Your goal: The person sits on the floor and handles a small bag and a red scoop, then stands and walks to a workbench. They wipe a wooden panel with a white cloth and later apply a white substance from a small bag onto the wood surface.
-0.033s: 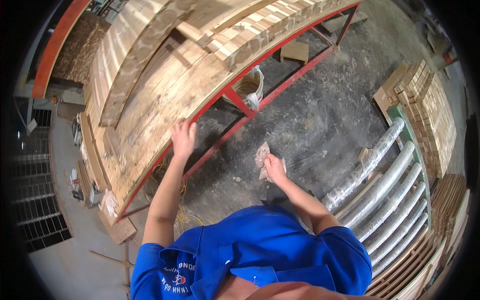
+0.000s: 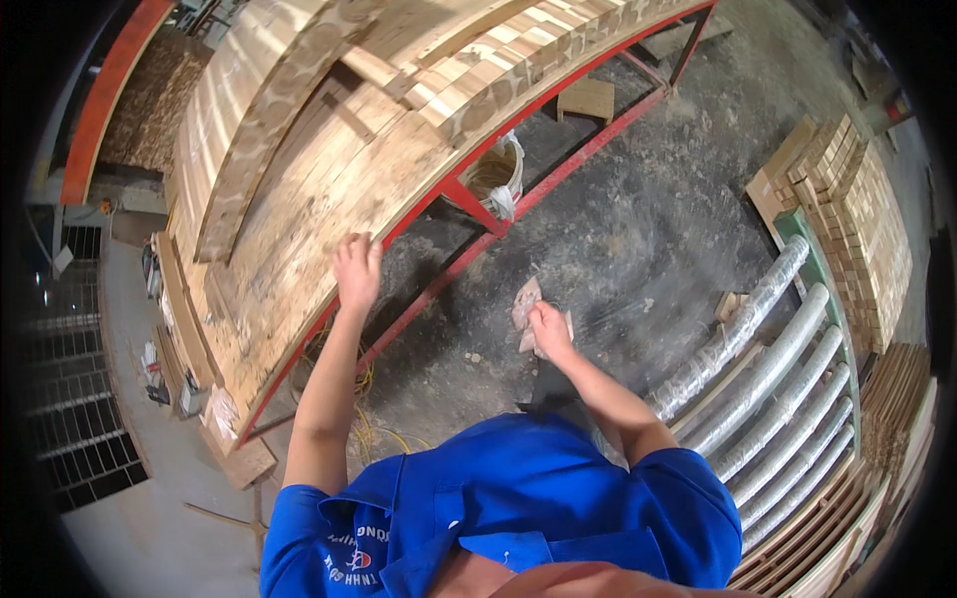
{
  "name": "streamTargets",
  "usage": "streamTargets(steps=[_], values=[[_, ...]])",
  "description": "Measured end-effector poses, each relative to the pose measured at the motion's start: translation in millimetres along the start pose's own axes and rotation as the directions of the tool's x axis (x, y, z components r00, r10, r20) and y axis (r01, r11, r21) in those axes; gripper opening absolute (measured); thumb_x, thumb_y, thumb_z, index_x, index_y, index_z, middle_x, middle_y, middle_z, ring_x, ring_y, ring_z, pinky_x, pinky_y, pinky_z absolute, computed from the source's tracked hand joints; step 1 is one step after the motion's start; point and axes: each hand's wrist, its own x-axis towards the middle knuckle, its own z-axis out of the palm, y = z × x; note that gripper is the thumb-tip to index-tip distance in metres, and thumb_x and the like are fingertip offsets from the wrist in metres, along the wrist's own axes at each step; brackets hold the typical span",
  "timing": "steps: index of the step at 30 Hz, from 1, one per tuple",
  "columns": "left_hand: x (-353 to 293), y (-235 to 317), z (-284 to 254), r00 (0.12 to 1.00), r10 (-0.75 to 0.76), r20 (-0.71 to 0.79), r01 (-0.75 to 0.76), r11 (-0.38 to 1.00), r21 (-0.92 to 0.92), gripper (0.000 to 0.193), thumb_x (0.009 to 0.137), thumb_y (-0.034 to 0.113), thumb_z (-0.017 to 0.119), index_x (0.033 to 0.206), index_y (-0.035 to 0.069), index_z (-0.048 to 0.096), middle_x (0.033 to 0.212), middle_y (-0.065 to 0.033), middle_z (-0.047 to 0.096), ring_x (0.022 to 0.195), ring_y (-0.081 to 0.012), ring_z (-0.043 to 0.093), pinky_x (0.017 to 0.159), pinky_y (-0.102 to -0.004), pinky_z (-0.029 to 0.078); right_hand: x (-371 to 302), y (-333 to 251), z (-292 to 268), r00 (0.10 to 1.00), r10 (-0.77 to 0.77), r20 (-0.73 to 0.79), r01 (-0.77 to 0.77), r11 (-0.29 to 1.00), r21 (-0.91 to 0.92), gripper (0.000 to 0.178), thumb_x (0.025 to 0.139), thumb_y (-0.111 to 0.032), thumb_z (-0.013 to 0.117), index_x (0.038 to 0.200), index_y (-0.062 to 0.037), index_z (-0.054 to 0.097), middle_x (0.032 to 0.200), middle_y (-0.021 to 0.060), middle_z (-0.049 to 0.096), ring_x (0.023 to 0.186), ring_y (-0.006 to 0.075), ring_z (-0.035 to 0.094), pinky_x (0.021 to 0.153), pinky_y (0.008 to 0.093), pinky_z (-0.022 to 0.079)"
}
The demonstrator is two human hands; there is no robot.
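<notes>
The left hand (image 2: 357, 273) lies open at the edge of the table (image 2: 284, 299). Beside the table, the right hand (image 2: 550, 329) grips a pale rag (image 2: 525, 299). It seems a holding step; moving calls for a firm grip.

Red bench frame (image 2: 471, 202), blue shirt (image 2: 528, 463)

On the workbench (image 2: 394, 184): wood panel (image 2: 244, 130) at the left, second panel (image 2: 498, 90) along the far part of its right-hand edge. Under the workbench: bin (image 2: 513, 164), with stool (image 2: 586, 100) farther back. At its right-hand edge: left hand (image 2: 357, 267). To its right, apart from it: right hand (image 2: 548, 327), with sheet (image 2: 524, 303) in its grip. Farther right of it: row of tubes (image 2: 781, 402), then block stack (image 2: 852, 234). Left of it: grating (image 2: 85, 374).
</notes>
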Motion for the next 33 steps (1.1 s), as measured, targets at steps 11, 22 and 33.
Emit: streamTargets(steps=[11,22,33], values=[[74.6,-0.5,61.2,0.986,-0.046,-0.162,0.082,0.971,0.224,0.038,0.090,0.030,0.048,0.121,0.008,0.053,0.124,-0.0145,0.049,0.115,-0.0348,0.043,0.098,-0.0444,0.032,275.1,22.9,34.3,0.958,-0.057,-0.281,0.080,0.994,0.069,0.027,0.088,-0.024,0.045,0.085,-0.0003,0.058,0.078,0.0253,0.059,0.075,0.0441,0.057,0.068,0.0483,0.044],[79.6,-1.0,65.8,0.990,-0.015,-0.141,0.054,0.960,0.274,0.039,0.087,0.026,0.050,0.121,0.007,0.054,0.123,-0.0153,0.048,0.115,-0.0345,0.042,0.097,-0.0454,0.033,387.4,59.3,94.8,0.979,0.191,-0.065,-0.196,0.976,-0.091,0.033,0.085,-0.028,0.050,0.106,-0.0058,0.060,0.112,0.0230,0.055,0.103,0.0404,0.054,0.088,0.0472,0.044],[86.0,9.2,63.1,0.988,-0.009,-0.155,0.055,0.953,0.298,0.041,0.090,0.033,0.047,0.120,0.007,0.055,0.123,-0.0144,0.050,0.113,-0.0344,0.045,0.095,-0.0456,0.034,101.6,129.7,19.8,0.789,0.582,0.196,-0.472,0.779,-0.413,0.029,0.084,-0.027,0.048,0.099,-0.0073,0.062,0.106,0.0167,0.062,0.099,0.0365,0.058,0.083,0.0445,0.048]])
